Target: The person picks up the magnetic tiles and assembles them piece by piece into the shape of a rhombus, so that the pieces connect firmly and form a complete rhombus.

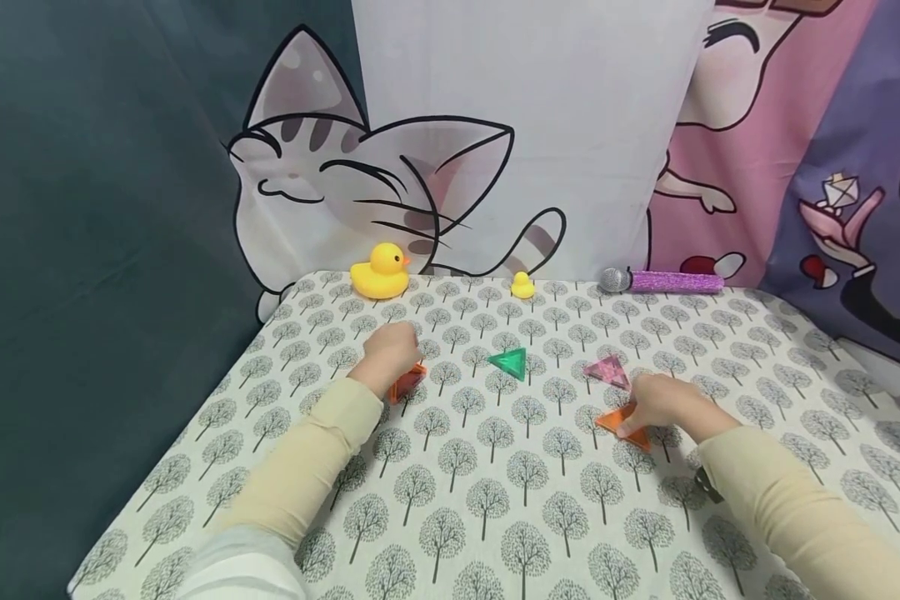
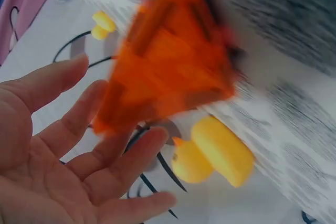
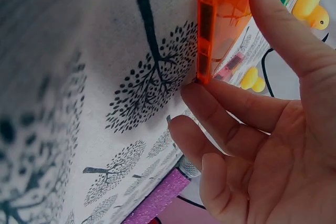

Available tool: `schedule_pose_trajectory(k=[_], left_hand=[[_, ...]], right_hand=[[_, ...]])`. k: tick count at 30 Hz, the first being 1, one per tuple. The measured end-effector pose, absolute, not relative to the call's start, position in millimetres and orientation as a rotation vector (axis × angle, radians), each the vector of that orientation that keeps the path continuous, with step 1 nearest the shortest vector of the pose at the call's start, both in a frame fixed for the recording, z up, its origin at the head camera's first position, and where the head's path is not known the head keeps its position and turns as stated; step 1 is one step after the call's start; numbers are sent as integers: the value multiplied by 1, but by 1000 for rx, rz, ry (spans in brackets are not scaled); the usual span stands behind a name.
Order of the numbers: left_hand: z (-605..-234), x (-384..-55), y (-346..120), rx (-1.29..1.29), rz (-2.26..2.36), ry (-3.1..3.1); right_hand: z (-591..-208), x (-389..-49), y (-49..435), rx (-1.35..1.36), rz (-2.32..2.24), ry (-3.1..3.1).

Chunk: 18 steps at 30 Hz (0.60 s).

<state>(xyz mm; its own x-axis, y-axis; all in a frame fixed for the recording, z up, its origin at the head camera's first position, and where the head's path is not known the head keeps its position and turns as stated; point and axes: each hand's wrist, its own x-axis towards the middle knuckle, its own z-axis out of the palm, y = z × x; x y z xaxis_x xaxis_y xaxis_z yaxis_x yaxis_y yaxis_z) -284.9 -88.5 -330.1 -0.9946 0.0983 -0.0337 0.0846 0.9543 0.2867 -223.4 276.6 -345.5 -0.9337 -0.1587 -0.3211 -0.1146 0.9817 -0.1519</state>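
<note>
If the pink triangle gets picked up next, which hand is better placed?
Probably the right hand: it is beside the pink triangle, though holding an orange triangle; the left hand is farther.

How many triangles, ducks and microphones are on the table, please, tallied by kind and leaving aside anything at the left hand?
Triangles: 3
Ducks: 2
Microphones: 1
Total: 6

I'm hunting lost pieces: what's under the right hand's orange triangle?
Tree-print cloth shows around the orange triangle; what lies directly beneath is covered. The right hand also covers part of the triangle.
</note>
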Motion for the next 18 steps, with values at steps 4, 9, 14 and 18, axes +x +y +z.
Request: schedule_pose_trajectory(k=[4,9,14,18], left_hand=[[-330,-289,-63,231,464,3037],[-344,-292,-26,500,467,2854],[-362,-297,2,750,256,2791],[-368,-301,11,798,164,2804]], right_hand=[[-347,-224,275,-175,-181,2803],[-349,-224,275,-155,-181,2819],[-349,-224,276,-153,-204,2830],[-349,-222,274,-157,-234,2850]])
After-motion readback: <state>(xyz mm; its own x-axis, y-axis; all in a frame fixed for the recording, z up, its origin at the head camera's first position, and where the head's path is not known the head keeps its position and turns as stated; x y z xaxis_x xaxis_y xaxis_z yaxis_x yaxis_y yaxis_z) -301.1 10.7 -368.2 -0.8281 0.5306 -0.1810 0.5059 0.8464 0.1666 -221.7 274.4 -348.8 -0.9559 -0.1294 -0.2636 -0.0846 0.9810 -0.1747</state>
